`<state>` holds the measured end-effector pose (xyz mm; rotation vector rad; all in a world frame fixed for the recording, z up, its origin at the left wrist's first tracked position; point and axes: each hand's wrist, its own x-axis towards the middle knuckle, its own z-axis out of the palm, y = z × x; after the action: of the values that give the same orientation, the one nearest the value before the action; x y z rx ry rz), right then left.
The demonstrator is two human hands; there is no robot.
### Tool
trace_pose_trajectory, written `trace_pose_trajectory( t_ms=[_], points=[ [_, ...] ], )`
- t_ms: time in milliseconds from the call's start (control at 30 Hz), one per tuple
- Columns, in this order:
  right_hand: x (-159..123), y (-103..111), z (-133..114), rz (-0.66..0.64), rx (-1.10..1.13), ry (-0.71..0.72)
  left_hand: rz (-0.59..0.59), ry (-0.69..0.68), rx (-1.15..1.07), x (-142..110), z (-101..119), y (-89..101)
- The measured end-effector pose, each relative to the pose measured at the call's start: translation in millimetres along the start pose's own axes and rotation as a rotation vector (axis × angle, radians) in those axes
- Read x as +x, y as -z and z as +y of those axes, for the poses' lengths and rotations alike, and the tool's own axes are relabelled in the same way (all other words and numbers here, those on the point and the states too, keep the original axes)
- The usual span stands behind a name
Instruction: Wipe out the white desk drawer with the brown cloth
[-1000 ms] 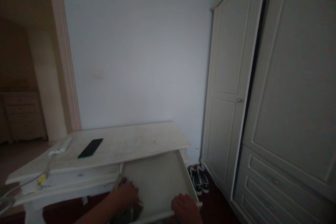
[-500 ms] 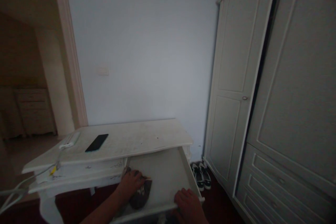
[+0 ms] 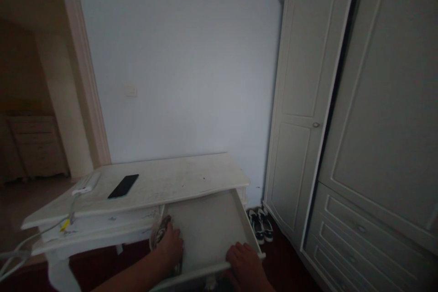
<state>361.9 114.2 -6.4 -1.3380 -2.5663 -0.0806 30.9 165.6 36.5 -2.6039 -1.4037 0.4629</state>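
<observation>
My left hand is at the left side of the pulled-out white drawer. Its fingers are closed on a dark, soft-looking item with a patterned, partly pale side. The item is tilted on edge along the drawer's left wall, and my hand hides much of it, so its kind is unclear. With fingers curled over the drawer's front rim, my right hand grips it near the right corner.
The white desk carries a dark phone and a white power strip with a cable hanging left. A pair of black-and-white shoes stands on the floor between desk and wardrobe. A doorway opens at left.
My left hand has turned the dark item up on edge and drawn it toward the drawer's left wall; its white lettering is now out of sight. My right hand stays on the rim.
</observation>
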Motion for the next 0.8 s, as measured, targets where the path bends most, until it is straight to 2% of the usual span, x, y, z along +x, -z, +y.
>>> trace_pose_trajectory(
  t_ms=[100,167,267,400,533,800],
  points=[
    [1,-2,1,-0.029,-0.002,0.004,-0.021,0.066,0.067,2,12,3.3],
    [1,-1,1,-0.039,-0.005,0.008,-0.025,0.049,0.123,0,20,4.6],
    [-1,3,-1,-0.003,0.000,0.000,0.032,-0.020,0.166,-5,25,4.4],
    [-3,9,-4,0.005,-0.003,-0.001,0.032,-0.116,0.020,-11,15,4.2],
    [-2,11,-5,-0.018,0.018,-0.003,-0.019,-0.073,-0.033,-12,0,8.6],
    [-3,17,-8,-0.038,0.010,-0.019,-0.073,-0.137,-0.009,-13,11,30.4]
  ],
)
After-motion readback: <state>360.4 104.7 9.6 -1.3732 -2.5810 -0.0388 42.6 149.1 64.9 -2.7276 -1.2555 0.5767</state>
